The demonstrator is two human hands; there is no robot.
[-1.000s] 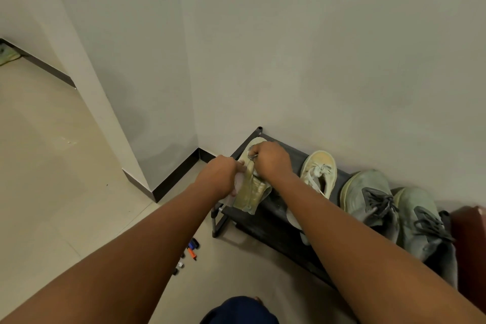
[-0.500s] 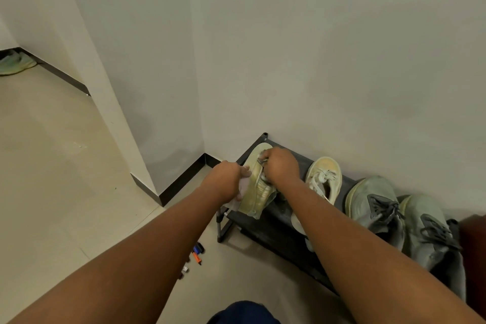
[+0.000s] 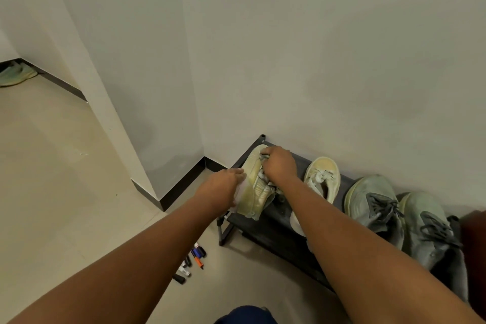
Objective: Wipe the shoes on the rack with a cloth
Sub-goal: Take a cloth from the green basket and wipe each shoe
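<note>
A low black shoe rack (image 3: 273, 221) stands against the wall. At its left end a pale yellow sneaker (image 3: 253, 187) is tipped onto its side. My right hand (image 3: 278, 166) grips it from above at the laces and opening. My left hand (image 3: 223, 187) lies flat against the sneaker's left side, fingers fairly straight, and presses a white cloth (image 3: 239, 191) there; most of the cloth is hidden under the palm. The matching yellow sneaker (image 3: 322, 179) sits upright to the right, and beyond it stand two grey-green lace-up shoes (image 3: 373, 205) (image 3: 431, 229).
Several marker pens (image 3: 192, 260) lie on the tiled floor by the rack's left leg. A wall corner with dark skirting (image 3: 178, 187) is just left of the rack. A dark red object (image 3: 476, 252) stands at the right edge. A greenish shoe (image 3: 15, 75) lies far left.
My left hand has gone from curled to flatter against the sneaker's side. My right hand keeps its grip on the shoe and has shifted slightly toward the toe.
</note>
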